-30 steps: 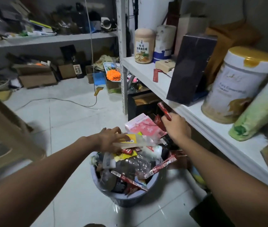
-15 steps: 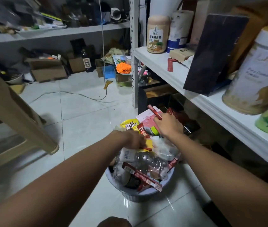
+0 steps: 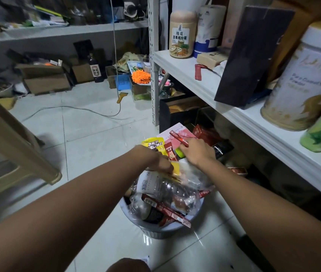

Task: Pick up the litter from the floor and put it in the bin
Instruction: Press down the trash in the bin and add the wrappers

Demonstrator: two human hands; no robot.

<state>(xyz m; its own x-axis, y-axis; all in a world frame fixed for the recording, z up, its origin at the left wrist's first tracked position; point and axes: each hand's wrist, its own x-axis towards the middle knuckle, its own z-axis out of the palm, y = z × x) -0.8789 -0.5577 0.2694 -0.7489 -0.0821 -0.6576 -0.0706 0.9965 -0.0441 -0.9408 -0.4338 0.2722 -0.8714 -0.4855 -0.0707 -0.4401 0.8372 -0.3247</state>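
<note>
**Both hands at the top of an overfull bin**

Bin [image 3: 161,231]: grey, round, on the tiled floor [image 3: 89,146], a little toward 6 o'clock from the middle of my view. Litter is heaped above its rim.

Right hand [image 3: 199,152]: over the 12 o'clock side of the heap. Thumb and fingers pinch one end of a red stick packet [image 3: 176,136], and the free end points off toward 11 o'clock. A pink box [image 3: 183,130] lies just behind it.

Left hand [image 3: 160,160]: at the heap's 11 o'clock side, fingers curled downward against a yellow wrapper [image 3: 176,168]. I cannot tell whether they pinch it or only push it down. A yellow packet [image 3: 151,144] with dark print sits at the hand's 12 o'clock.

In the heap: a crushed plastic bottle [image 3: 167,188] lies across the middle. A long red wrapper [image 3: 165,210] hangs over the rim at about 5 o'clock.

Around it: white shelf [image 3: 253,122] at 3 o'clock from the bin, with a large tin [image 3: 300,81] on it. Tan stool [image 3: 18,142] at 9 o'clock. A cable [image 3: 77,109] trails over the floor at 11 o'clock.
</note>
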